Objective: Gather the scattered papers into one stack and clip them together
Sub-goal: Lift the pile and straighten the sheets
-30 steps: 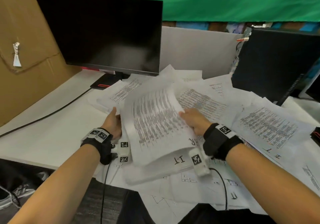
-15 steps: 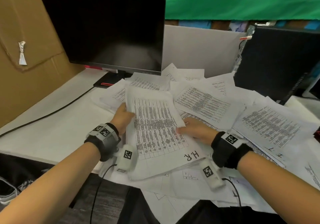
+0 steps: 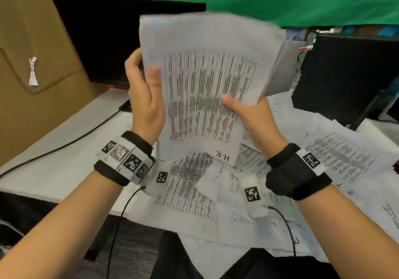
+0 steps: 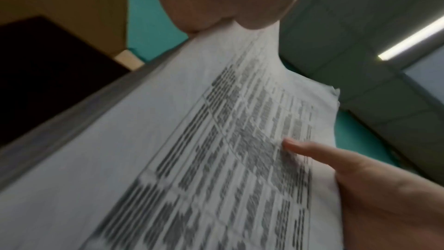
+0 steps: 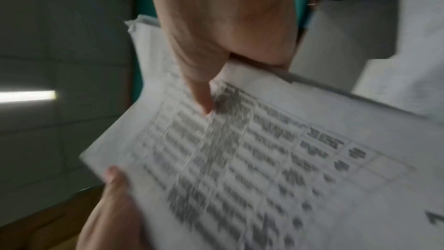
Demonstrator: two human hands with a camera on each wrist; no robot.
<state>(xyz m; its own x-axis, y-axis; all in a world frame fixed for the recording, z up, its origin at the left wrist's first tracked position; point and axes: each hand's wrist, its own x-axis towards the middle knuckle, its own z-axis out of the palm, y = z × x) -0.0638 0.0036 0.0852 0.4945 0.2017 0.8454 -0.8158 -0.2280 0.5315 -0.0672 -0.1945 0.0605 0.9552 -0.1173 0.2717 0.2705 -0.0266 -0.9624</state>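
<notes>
A stack of printed papers [image 3: 207,80] stands nearly upright above the desk, its front sheet covered in table text and marked "H.R." at the bottom. My left hand [image 3: 146,93] grips its left edge, thumb on the front. My right hand [image 3: 248,114] grips the right edge lower down, thumb on the print. The left wrist view shows the stack [image 4: 192,149] pinched under my left thumb. In the right wrist view my right thumb presses on the stack [image 5: 264,159]. More scattered papers [image 3: 336,155] lie on the white desk [image 3: 54,166] below. No clip is visible.
A black monitor [image 3: 103,39] stands at the back left before a cardboard wall [image 3: 32,41]. A black computer case [image 3: 349,73] stands at the back right. A black cable [image 3: 64,145] runs over the desk's left part. Loose sheets overhang the desk's front edge.
Both hands have lifted the stack from flat on the desk to nearly upright in front of the monitor. The sheets beneath it are now uncovered.
</notes>
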